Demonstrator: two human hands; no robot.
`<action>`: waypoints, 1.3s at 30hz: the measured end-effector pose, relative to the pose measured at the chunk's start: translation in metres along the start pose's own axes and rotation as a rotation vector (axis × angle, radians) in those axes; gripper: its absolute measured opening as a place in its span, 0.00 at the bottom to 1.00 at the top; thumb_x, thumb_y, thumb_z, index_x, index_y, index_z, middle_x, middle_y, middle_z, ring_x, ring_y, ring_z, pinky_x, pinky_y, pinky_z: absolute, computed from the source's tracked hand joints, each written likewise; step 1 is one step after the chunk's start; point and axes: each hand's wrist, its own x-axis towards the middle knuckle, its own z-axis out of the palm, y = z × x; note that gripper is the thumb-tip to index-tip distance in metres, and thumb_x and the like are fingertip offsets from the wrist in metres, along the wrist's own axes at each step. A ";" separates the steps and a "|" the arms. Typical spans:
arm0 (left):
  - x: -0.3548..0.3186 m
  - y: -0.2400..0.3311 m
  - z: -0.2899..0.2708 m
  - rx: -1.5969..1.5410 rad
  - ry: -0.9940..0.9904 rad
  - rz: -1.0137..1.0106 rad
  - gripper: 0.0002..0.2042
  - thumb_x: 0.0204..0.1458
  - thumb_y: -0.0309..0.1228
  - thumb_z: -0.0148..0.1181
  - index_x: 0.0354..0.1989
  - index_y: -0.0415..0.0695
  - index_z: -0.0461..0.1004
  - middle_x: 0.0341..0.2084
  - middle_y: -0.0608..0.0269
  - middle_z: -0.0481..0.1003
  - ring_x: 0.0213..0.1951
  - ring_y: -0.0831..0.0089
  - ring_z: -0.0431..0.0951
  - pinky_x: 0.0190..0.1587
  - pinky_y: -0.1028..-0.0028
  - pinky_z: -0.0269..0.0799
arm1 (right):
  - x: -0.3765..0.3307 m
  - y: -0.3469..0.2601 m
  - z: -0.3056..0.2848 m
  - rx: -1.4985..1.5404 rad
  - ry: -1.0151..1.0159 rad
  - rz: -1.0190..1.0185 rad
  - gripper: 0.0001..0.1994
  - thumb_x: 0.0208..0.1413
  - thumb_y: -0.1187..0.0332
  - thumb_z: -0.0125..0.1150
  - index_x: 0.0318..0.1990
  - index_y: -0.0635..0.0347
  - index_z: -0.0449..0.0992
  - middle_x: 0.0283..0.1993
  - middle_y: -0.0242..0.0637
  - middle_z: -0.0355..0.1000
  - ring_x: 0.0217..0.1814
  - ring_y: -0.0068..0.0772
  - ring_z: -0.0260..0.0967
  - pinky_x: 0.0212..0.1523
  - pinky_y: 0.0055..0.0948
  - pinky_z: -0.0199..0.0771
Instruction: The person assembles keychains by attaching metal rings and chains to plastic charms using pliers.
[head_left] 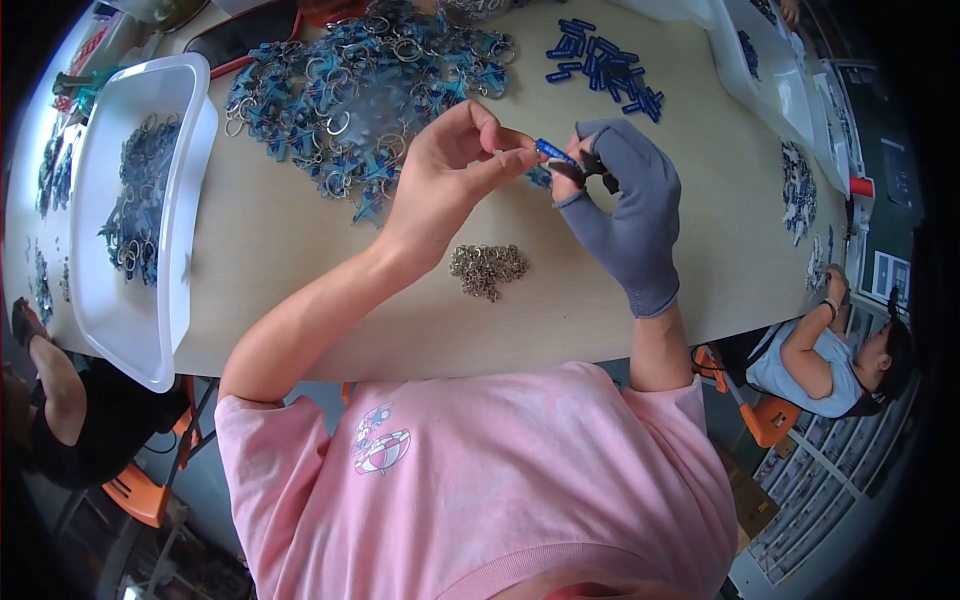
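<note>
Both my hands meet above the middle of the table, fingertips close together. The bare left hand is closed in a pinch at one end of a small blue tag. My right hand, in a grey fingerless glove, has its fingers closed at the tag's other end. Something small and black shows between the right fingers; its kind is unclear. Just below the fingertips, a bit of a blue charm shows, partly hidden. A small pile of metal clasps or chain links lies nearer me, between my forearms.
A big heap of blue charms with metal rings covers the far left. Loose blue tags lie far right. A white bin of keychains stands left; another white bin is far right. Other people sit at both sides.
</note>
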 end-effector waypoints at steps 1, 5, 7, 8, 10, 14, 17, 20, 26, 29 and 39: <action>0.002 0.003 -0.001 0.000 0.000 0.000 0.12 0.53 0.23 0.62 0.29 0.45 0.61 0.36 0.59 0.78 0.43 0.77 0.76 0.49 0.76 0.72 | 0.001 0.000 -0.002 0.000 0.000 0.000 0.10 0.42 0.65 0.68 0.29 0.59 0.74 0.27 0.31 0.69 0.24 0.33 0.65 0.25 0.30 0.62; 0.008 0.009 -0.010 0.006 -0.135 -0.071 0.07 0.54 0.25 0.61 0.33 0.44 0.67 0.39 0.62 0.76 0.44 0.79 0.75 0.51 0.76 0.65 | 0.005 -0.003 -0.013 -0.374 0.025 -0.370 0.08 0.44 0.65 0.67 0.30 0.53 0.75 0.33 0.27 0.72 0.30 0.31 0.68 0.29 0.31 0.64; 0.008 0.009 -0.012 -0.024 -0.179 -0.099 0.06 0.54 0.26 0.61 0.36 0.43 0.70 0.39 0.64 0.76 0.45 0.80 0.74 0.52 0.77 0.64 | 0.001 -0.005 -0.015 -0.456 0.014 -0.431 0.06 0.45 0.65 0.66 0.30 0.52 0.75 0.35 0.26 0.73 0.31 0.29 0.69 0.29 0.31 0.64; 0.007 0.010 -0.010 -0.031 -0.179 -0.159 0.07 0.54 0.26 0.60 0.40 0.42 0.71 0.38 0.65 0.75 0.46 0.80 0.73 0.52 0.77 0.63 | 0.000 -0.005 -0.016 -0.523 0.029 -0.466 0.06 0.46 0.66 0.66 0.30 0.51 0.75 0.37 0.25 0.73 0.31 0.29 0.68 0.30 0.30 0.64; 0.007 0.011 -0.008 -0.039 -0.181 -0.221 0.09 0.54 0.26 0.58 0.44 0.41 0.72 0.38 0.67 0.75 0.47 0.81 0.71 0.52 0.77 0.62 | -0.004 -0.003 -0.018 -0.592 0.043 -0.499 0.05 0.47 0.66 0.66 0.31 0.50 0.76 0.39 0.25 0.74 0.31 0.28 0.68 0.30 0.29 0.65; 0.008 0.014 -0.010 -0.007 -0.285 -0.173 0.13 0.55 0.27 0.56 0.48 0.39 0.73 0.37 0.70 0.73 0.45 0.82 0.70 0.51 0.78 0.62 | -0.008 -0.003 -0.020 -0.635 0.015 -0.528 0.06 0.48 0.66 0.67 0.33 0.48 0.77 0.40 0.23 0.74 0.30 0.25 0.67 0.31 0.30 0.66; 0.008 0.020 -0.008 0.011 -0.338 -0.178 0.11 0.55 0.28 0.56 0.46 0.39 0.74 0.37 0.71 0.73 0.45 0.82 0.70 0.52 0.78 0.62 | -0.012 -0.004 -0.021 -0.642 -0.006 -0.523 0.06 0.48 0.67 0.67 0.34 0.47 0.77 0.40 0.23 0.74 0.29 0.24 0.67 0.31 0.29 0.65; 0.009 0.020 -0.010 0.057 -0.375 -0.174 0.10 0.56 0.29 0.56 0.44 0.39 0.74 0.37 0.70 0.73 0.45 0.82 0.70 0.52 0.78 0.63 | -0.010 -0.008 -0.026 -0.659 -0.005 -0.551 0.06 0.47 0.69 0.67 0.34 0.46 0.77 0.41 0.24 0.74 0.28 0.23 0.66 0.31 0.28 0.64; 0.010 0.018 -0.015 0.048 -0.426 -0.148 0.09 0.57 0.31 0.57 0.40 0.38 0.74 0.37 0.67 0.74 0.42 0.79 0.74 0.49 0.76 0.67 | -0.013 -0.008 -0.029 -0.640 0.013 -0.605 0.08 0.44 0.70 0.67 0.33 0.46 0.77 0.41 0.24 0.74 0.28 0.23 0.66 0.31 0.27 0.63; 0.009 0.016 -0.015 0.028 -0.425 -0.132 0.09 0.57 0.30 0.58 0.39 0.38 0.75 0.36 0.66 0.75 0.41 0.79 0.74 0.48 0.76 0.68 | -0.011 -0.010 -0.027 -0.567 0.029 -0.567 0.09 0.43 0.70 0.67 0.33 0.47 0.77 0.39 0.26 0.74 0.28 0.25 0.66 0.31 0.29 0.63; 0.005 0.017 -0.006 0.080 -0.325 -0.073 0.04 0.54 0.25 0.60 0.36 0.39 0.76 0.35 0.66 0.76 0.39 0.80 0.74 0.45 0.78 0.68 | -0.009 -0.012 -0.022 0.367 -0.098 0.197 0.05 0.45 0.73 0.63 0.27 0.60 0.73 0.31 0.32 0.71 0.26 0.21 0.64 0.25 0.20 0.59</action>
